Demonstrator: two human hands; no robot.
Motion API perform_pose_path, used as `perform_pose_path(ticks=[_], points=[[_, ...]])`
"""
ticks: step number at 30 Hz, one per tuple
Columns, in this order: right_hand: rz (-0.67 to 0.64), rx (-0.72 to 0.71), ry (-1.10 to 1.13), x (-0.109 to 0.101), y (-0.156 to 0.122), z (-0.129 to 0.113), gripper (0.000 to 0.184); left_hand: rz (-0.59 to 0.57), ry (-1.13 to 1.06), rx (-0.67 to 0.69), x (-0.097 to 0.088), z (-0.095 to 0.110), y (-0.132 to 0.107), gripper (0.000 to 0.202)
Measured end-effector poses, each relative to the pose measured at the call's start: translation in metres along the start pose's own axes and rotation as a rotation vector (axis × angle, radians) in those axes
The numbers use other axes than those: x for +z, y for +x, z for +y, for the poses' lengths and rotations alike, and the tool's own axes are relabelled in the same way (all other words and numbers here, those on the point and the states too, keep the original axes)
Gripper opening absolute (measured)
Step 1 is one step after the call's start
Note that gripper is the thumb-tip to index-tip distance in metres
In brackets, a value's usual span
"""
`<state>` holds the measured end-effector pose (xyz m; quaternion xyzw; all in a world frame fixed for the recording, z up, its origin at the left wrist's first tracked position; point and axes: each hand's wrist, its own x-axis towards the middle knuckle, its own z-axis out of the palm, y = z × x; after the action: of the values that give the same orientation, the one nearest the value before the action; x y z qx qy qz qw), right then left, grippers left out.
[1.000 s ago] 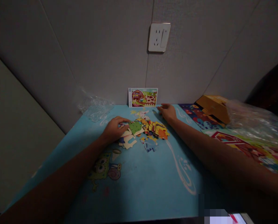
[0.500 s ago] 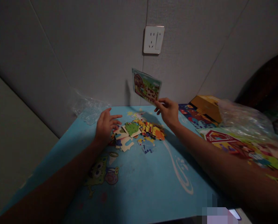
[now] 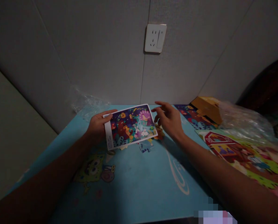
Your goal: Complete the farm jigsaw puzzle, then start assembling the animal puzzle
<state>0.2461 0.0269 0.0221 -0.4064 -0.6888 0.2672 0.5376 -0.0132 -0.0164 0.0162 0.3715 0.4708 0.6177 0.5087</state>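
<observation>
My left hand (image 3: 97, 126) grips the left edge of a picture card (image 3: 131, 126), thumb on its front and the fingers behind. The card has a white border and shows colourful animals on a dark background. It is held tilted above a pile of jigsaw puzzle pieces (image 3: 146, 146), hiding most of them. My right hand (image 3: 168, 120) hovers just off the card's right edge, fingers apart and curved, holding nothing.
Clear plastic wrapping (image 3: 88, 105) lies at the table's back left. To the right are a dark picture sheet (image 3: 194, 119), a yellow box (image 3: 207, 107), more clear plastic (image 3: 244, 119) and a farm picture (image 3: 241, 152). A wall socket (image 3: 155, 38) is above the blue table (image 3: 139, 186).
The card has come down from the raised right hand into my left hand, and now a dark animal picture faces me instead of the farm scene. My right hand has let go.
</observation>
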Motion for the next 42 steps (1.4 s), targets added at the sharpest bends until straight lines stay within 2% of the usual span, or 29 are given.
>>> perform_pose_path(ticks=[1,3,7,10,14,17,20,23,27,30,32,34,39,42], points=[[-0.017,0.101,0.059,0.002,-0.003,-0.005,0.044,0.021,0.004,0.018,0.0,-0.001,0.0,0.048],[-0.058,0.205,0.127,0.009,-0.006,-0.012,0.048,0.054,0.023,0.052,0.001,0.0,0.0,0.049],[-0.1,0.247,0.211,0.018,-0.008,-0.008,0.038,0.073,0.044,0.099,0.004,0.001,-0.003,0.039],[-0.083,0.215,0.162,0.017,-0.008,0.0,0.034,0.083,0.059,0.112,0.006,0.001,-0.003,0.035],[-0.045,0.076,-0.046,0.013,-0.01,0.004,0.031,0.16,0.073,0.126,0.006,-0.003,0.0,0.031],[-0.01,-0.112,-0.173,0.013,-0.012,0.001,0.026,0.203,0.092,0.132,0.004,-0.006,0.002,0.031],[0.019,-0.276,-0.211,0.014,-0.015,-0.002,0.023,0.203,0.112,0.128,0.002,-0.007,0.004,0.035],[0.014,-0.402,-0.262,0.012,-0.016,-0.005,0.018,0.153,0.136,0.075,0.002,-0.007,0.003,0.041],[-0.154,-0.632,-0.318,0.007,-0.014,-0.01,0.011,0.043,0.127,-0.022,0.002,-0.007,0.002,0.04],[-0.281,-0.705,-0.258,0.004,-0.012,-0.011,0.013,-0.026,0.135,-0.09,-0.001,-0.008,0.004,0.037],[-0.288,-0.653,-0.217,0.005,-0.012,-0.01,0.016,-0.078,0.131,-0.123,-0.004,-0.008,0.007,0.034],[-0.237,-0.557,-0.195,0.006,-0.012,-0.007,0.02,-0.14,0.1,-0.143,-0.007,-0.008,0.008,0.036],[-0.067,-0.249,-0.174,0.009,-0.013,-0.001,0.023,-0.258,-0.018,-0.092,-0.005,-0.002,0.002,0.074],[-0.033,-0.129,-0.17,0.008,-0.013,0.001,0.036,-0.266,-0.057,-0.1,0.0,0.0,-0.003,0.075]])
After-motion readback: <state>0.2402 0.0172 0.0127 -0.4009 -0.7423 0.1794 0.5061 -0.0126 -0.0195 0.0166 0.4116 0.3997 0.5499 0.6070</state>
